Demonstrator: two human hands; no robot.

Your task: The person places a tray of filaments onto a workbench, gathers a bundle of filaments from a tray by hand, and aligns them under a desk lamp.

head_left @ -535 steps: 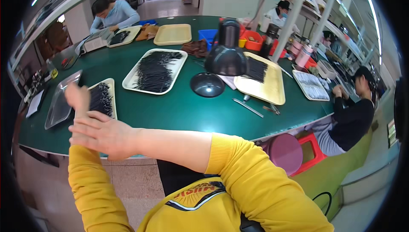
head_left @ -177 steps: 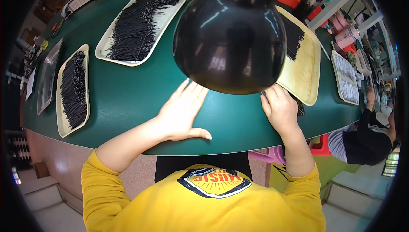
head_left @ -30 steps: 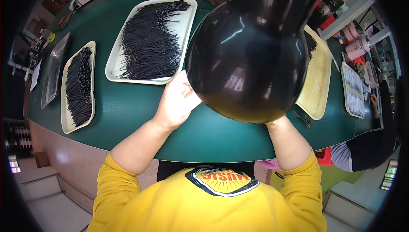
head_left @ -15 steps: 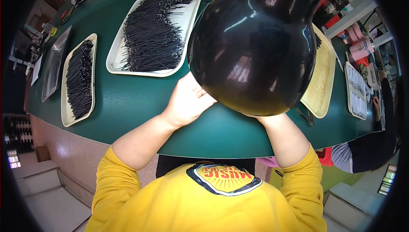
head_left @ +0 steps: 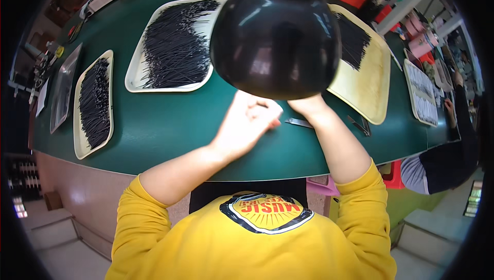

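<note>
A large black lamp shade (head_left: pixel 275 48) hangs over the work spot and covers part of both hands. Below its left side is my left hand (head_left: pixel 249 120), brightly lit, with the fingers curled in; whatever they hold, if anything, cannot be made out. My right hand (head_left: pixel 307 104) reaches under the lamp, and its fingers are hidden behind the shade. Between my wrists a slim metal tool (head_left: pixel 298 122) lies on the green table (head_left: pixel 170 130), close to my right forearm. Farther right, beside a tray, rests a pair of dark tweezers-like tools (head_left: pixel 360 125).
A large white tray (head_left: pixel 133 82) at upper left and a narrow one (head_left: pixel 78 141) at far left hold thin black rods. Right of the lamp, a cream tray (head_left: pixel 378 84) bears more rods. Another person's arm (head_left: pixel 458 110) is at far right, near a tray of white pieces (head_left: pixel 424 94).
The view has shifted, so the lamp appears smaller and higher. My left hand has moved right with its fingers curled in. The slim tool and the right tray's rods now show.
</note>
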